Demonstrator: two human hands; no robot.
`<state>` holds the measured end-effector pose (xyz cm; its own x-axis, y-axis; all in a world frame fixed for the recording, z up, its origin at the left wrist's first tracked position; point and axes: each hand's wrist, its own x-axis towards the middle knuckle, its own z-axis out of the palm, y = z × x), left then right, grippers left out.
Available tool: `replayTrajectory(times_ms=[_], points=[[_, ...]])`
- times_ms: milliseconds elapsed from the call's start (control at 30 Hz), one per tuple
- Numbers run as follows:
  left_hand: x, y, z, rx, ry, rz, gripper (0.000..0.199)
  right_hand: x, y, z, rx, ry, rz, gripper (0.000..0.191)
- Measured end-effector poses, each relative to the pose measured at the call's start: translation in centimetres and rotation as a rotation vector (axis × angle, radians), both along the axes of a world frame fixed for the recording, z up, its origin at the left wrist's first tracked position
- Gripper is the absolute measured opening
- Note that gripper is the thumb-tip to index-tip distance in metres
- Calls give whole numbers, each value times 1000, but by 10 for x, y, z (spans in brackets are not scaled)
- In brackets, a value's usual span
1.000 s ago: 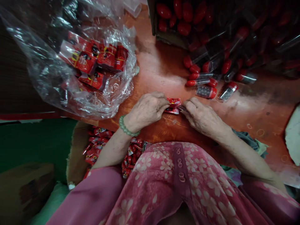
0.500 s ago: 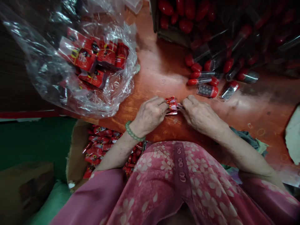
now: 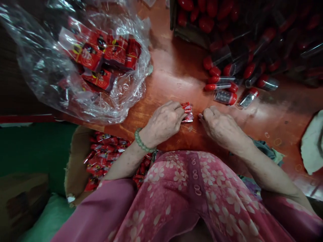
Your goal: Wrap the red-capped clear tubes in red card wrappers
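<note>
Red-orange varnished tabletop (image 3: 174, 72), worn and glossy, faint ring marks toward the right edge. Head view only, dim room.

Left hand (image 3: 164, 122), jade bead bracelet (image 3: 142, 140) at the wrist: fingers together, tips against a small red foil packet (image 3: 187, 112) lying on the tabletop between the hands. Whether they grip it, cannot tell. Right hand (image 3: 222, 129): fingers bunched together, just beside the packet, a tiny glint at the tips, too small to identify.

Upper left, a clear plastic bag (image 3: 131, 97) holds bagged red packets (image 3: 85, 50). Upper right, clear tubes with red caps (image 3: 224, 97) lie loose by a cardboard carton (image 3: 189, 33). Below the tabletop edge, a cardboard box (image 3: 74, 164) of loose red packets (image 3: 106, 154) sits beside a pink floral garment (image 3: 194, 188). Green sacking (image 3: 45, 215) fills the lower left; a white cloth (image 3: 313, 144) lies at the right edge.
</note>
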<state>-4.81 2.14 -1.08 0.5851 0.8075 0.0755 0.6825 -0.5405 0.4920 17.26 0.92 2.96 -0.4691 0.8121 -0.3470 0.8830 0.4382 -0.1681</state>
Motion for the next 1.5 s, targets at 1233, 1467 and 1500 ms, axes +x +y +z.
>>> replayTrajectory(times_ms=[1233,1467,1500], points=[[7,-30,-3,-526,-922,417,27,-5,-19,-3,-118,1183,-607,32],[6,-28,-2,-602,-903,400,22,-2,-8,9,-214,1094,-564,28],[7,-28,-2,-598,-899,387,21,-1,-7,9,-255,1091,-567,27]])
